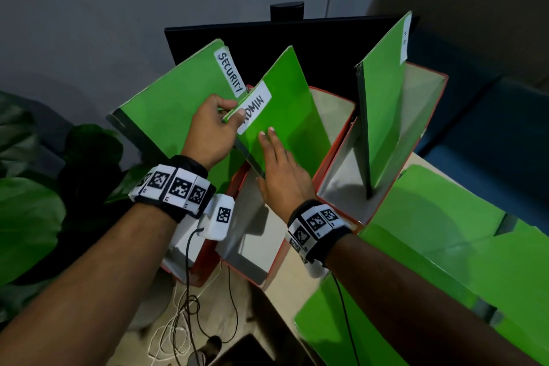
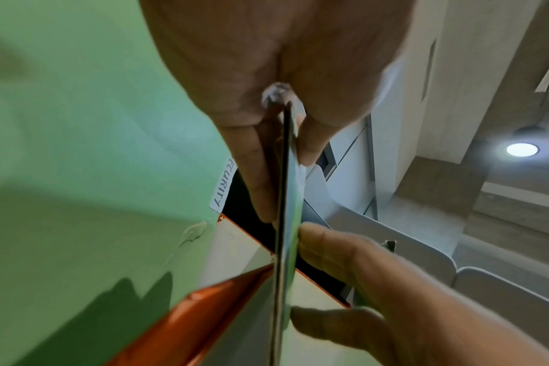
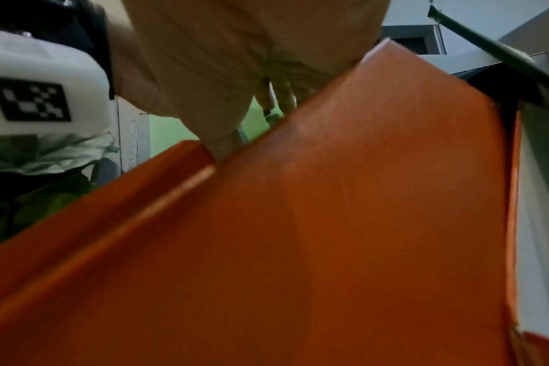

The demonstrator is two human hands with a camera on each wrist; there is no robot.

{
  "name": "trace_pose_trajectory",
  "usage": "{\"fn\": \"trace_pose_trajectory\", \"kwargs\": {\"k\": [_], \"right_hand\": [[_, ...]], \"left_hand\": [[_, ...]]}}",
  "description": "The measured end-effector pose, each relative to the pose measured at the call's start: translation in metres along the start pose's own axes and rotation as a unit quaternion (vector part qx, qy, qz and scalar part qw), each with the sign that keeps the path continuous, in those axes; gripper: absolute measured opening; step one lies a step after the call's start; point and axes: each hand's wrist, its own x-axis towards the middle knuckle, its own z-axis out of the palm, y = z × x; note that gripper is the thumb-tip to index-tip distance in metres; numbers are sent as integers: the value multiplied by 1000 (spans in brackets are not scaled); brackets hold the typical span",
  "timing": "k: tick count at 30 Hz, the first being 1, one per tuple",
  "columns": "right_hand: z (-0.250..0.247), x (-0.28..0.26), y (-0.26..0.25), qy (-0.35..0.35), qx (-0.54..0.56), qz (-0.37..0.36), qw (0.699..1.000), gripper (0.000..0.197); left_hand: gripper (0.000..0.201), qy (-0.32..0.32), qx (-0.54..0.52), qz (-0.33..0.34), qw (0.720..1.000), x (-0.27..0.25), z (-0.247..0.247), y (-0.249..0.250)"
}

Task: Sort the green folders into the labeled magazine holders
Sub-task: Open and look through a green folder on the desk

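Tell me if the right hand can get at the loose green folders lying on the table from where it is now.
Probably yes. The right hand rests flat on the ADMIN folder, gripping nothing, and the loose green folders lie uncovered just beside its forearm, with nothing between.

Green ADMIN folder (image 1: 285, 116) stands tilted in the middle orange holder (image 1: 335, 154), beside the SECURITY folder (image 1: 175, 110).

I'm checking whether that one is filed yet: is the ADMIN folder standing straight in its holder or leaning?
Leaning. The ADMIN folder tilts left in the middle holder; left hand pinches its corner, right hand lies flat on it.
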Motion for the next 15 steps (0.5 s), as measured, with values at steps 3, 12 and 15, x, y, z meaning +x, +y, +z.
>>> {"fn": "trace_pose_trajectory", "kwargs": {"k": [3,12,15], "right_hand": [[9,3,0,-24,-53,34,998,90],[14,-2,-3,-46,-143,28,988,74],[12,-1,-1,-59,-147,12,987,75]], "left_hand": [[14,-29,43,-4,999,3,4,1],[15,-19,175,35,984,-2,9,-1],[16,-13,229,65,971,-5,9,1]]}}
